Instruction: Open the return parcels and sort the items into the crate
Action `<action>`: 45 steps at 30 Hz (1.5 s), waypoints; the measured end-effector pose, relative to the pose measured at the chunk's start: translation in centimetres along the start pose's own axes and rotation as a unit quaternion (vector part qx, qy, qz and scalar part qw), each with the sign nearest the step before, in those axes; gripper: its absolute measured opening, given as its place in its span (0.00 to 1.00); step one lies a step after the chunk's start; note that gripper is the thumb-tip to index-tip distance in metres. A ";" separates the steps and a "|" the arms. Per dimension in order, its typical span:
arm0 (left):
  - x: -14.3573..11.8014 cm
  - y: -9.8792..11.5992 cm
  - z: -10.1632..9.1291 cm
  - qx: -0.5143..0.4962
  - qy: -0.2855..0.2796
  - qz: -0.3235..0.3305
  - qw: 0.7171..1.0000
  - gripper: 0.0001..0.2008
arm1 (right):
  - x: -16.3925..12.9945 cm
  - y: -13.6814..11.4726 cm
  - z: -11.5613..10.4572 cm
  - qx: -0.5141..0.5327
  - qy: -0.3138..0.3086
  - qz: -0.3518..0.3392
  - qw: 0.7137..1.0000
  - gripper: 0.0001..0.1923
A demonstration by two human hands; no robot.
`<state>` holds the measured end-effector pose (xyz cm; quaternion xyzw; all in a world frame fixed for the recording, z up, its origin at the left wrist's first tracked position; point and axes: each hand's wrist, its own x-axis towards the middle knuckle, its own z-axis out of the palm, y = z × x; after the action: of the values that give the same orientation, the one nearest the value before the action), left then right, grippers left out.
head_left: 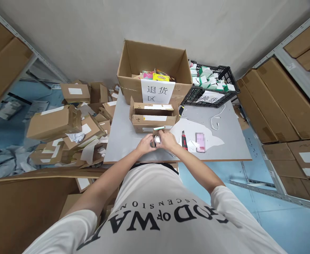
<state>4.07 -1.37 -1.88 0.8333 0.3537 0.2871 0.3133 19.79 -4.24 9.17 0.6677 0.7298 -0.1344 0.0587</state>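
Observation:
Between my two hands is a small box [155, 132] with its top flap raised, and something round and shiny shows in its opening. My left hand [145, 144] is closed on the box's left side. On the other side my right hand [168, 139] grips it, fingers near the opening. Just beyond my hands stands an opened cardboard carton [144, 120] with white labels. A red and black box cutter [184, 140] lies to the right of my right hand, beside torn white paper [210, 141] and a pink-screened phone [200, 141].
At the back of the grey table [123, 148] stand a large cardboard box [133, 84] holding colourful packets and a black crate [225, 72] of small green-white boxes. Discarded cartons [54, 123] pile up at left. A white cable [215, 121] lies at right, near shelves of boxes [266, 102].

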 end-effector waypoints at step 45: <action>3.0 13.8 -4.9 -0.740 -0.269 -0.196 0.584 0.37 | -0.4 7.2 -8.5 0.784 0.172 -0.138 0.580 0.30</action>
<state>8.05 -5.09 12.02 0.2626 0.0729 0.1436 0.9514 27.76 -1.78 16.60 0.3558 0.4204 -0.5434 -0.6336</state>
